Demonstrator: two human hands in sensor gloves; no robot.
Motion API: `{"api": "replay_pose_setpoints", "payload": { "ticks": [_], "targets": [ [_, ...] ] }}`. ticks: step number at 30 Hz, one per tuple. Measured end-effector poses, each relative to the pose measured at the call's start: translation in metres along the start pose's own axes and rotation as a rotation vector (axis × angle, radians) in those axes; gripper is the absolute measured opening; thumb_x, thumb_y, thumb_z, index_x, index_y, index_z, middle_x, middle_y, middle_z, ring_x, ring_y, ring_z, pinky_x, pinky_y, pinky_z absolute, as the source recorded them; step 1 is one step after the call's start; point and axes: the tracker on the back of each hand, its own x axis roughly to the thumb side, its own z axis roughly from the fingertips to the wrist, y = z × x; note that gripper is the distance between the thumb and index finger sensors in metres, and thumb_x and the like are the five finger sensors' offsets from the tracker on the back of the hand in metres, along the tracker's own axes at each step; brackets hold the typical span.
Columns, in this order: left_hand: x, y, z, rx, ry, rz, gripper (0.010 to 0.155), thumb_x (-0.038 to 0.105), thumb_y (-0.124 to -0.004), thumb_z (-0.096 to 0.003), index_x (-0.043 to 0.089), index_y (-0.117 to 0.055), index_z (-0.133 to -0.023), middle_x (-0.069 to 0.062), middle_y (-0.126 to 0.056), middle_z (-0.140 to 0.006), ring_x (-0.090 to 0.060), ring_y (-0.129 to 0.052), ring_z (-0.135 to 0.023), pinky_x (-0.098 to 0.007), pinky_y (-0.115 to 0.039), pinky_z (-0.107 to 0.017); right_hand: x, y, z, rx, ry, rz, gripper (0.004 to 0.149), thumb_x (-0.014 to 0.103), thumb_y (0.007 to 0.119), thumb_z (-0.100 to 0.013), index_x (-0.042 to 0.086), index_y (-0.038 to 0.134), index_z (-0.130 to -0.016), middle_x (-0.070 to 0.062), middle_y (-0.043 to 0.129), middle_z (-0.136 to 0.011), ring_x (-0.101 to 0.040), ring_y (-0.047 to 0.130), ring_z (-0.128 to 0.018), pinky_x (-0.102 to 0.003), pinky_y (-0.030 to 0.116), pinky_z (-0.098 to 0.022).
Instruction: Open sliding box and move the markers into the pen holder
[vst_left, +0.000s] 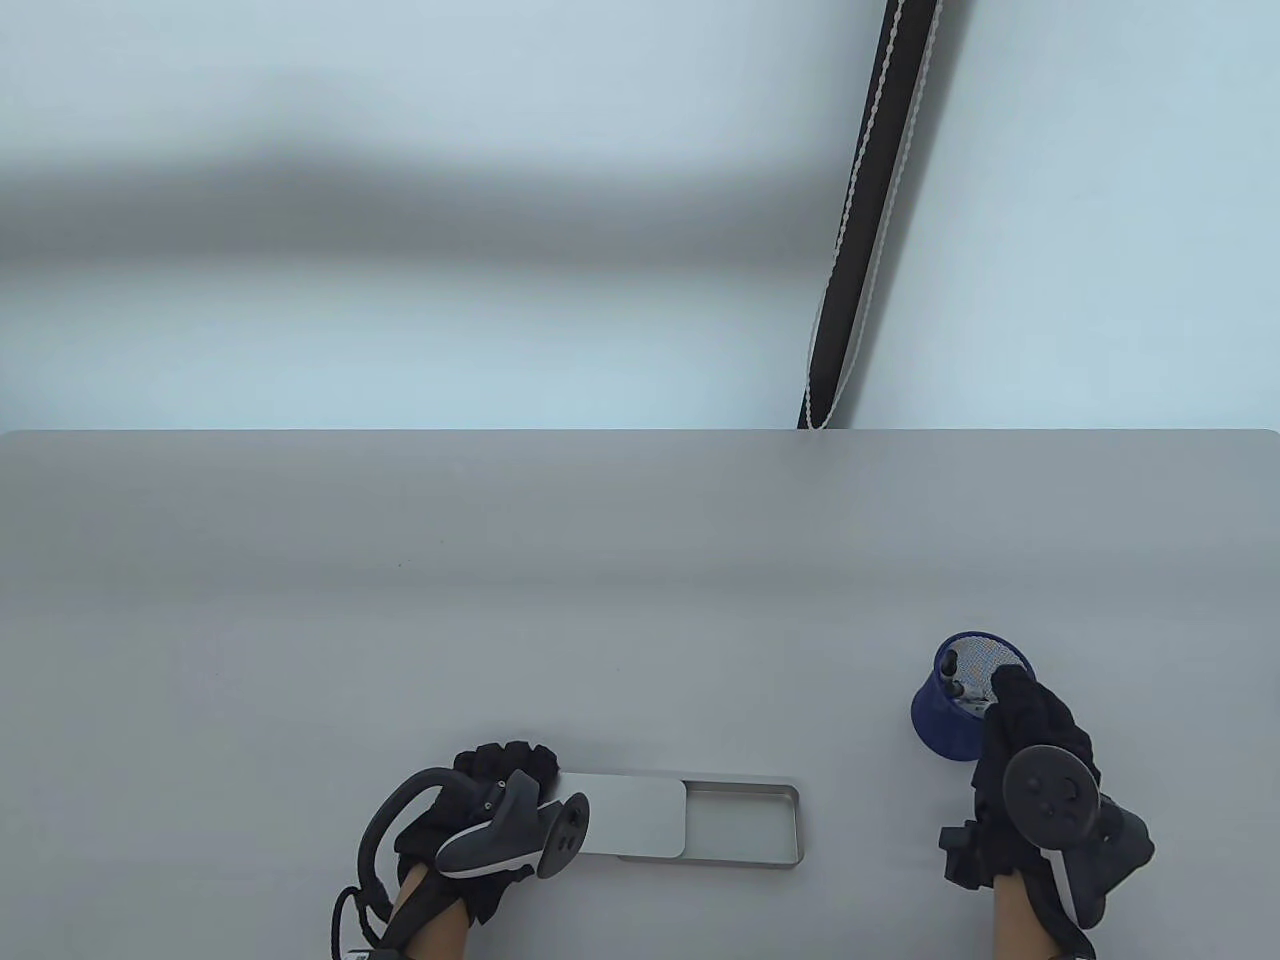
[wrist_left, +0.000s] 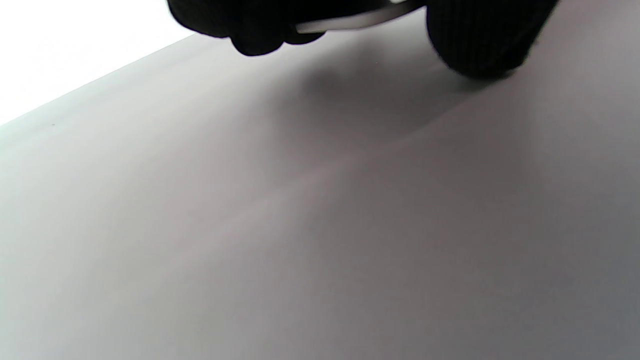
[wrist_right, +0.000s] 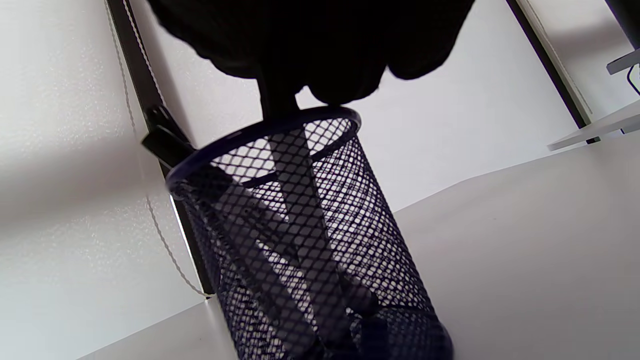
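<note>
The silver sliding box (vst_left: 630, 815) lies near the front edge, its lid pushed left so the right part of its tray (vst_left: 797, 830) stands open with nothing visible inside. My left hand (vst_left: 500, 775) grips the box's left end; its fingers (wrist_left: 255, 35) and thumb clamp the pale box edge (wrist_left: 350, 21). My right hand (vst_left: 1015, 700) hovers over the blue mesh pen holder (vst_left: 945, 725). Its fingers (wrist_right: 320, 50) pinch a dark marker (wrist_right: 295, 170) that reaches down through the pen holder (wrist_right: 350, 240), where other markers lean.
The grey table (vst_left: 500, 620) ends at its far edge before a pale wall. A black strip with a beaded cord (vst_left: 860, 220) runs down that wall behind the table. A pale shelf edge (wrist_right: 595, 130) shows at the right in the right wrist view.
</note>
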Motion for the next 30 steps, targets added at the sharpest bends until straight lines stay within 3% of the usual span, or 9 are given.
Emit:
{"api": "replay_pose_setpoints", "payload": {
  "ticks": [4,12,22,30],
  "targets": [
    [0.000,0.000,0.000,0.000,0.000,0.000,0.083,0.065,-0.066,-0.0418,0.029,-0.035,-0.109,0.001,-0.050,-0.118,-0.024,-0.064,-0.107,-0.039,-0.064,-0.081,-0.001,0.002,-0.001,0.051,0.037,0.009,0.044,0.031,0.075,-0.042,0.026,0.077,-0.085,-0.006,0.079,-0.085,-0.026,0.084,-0.072,-0.043,0.071,-0.059],
    [0.000,0.000,0.000,0.000,0.000,0.000,0.083,0.065,-0.066,-0.0417,0.029,-0.035,-0.109,0.001,-0.050,-0.118,-0.024,-0.064,-0.107,-0.039,-0.064,-0.081,0.005,-0.003,-0.001,0.042,0.021,-0.005,0.052,0.039,0.073,-0.043,0.024,0.069,-0.092,-0.010,0.069,-0.094,-0.031,0.076,-0.081,-0.047,0.065,-0.063],
    [0.000,0.000,0.000,-0.002,0.002,-0.002,0.083,0.065,-0.067,-0.0419,0.029,-0.034,-0.109,0.001,-0.050,-0.118,-0.024,-0.063,-0.107,-0.039,-0.064,-0.081,0.056,-0.048,0.007,-0.135,-0.159,-0.116,0.061,0.046,0.070,-0.045,0.025,0.055,-0.100,-0.015,0.047,-0.105,-0.038,0.057,-0.093,-0.053,0.053,-0.070],
    [0.000,0.000,0.001,-0.004,0.007,-0.004,0.083,0.065,-0.066,-0.0418,0.029,-0.034,-0.109,0.001,-0.050,-0.118,-0.024,-0.063,-0.107,-0.040,-0.063,-0.081,0.100,-0.059,0.034,-0.193,-0.344,-0.135,0.061,0.047,0.069,-0.046,0.025,0.052,-0.100,-0.012,0.047,-0.106,-0.041,0.054,-0.096,-0.054,0.052,-0.071]
  ]
}}
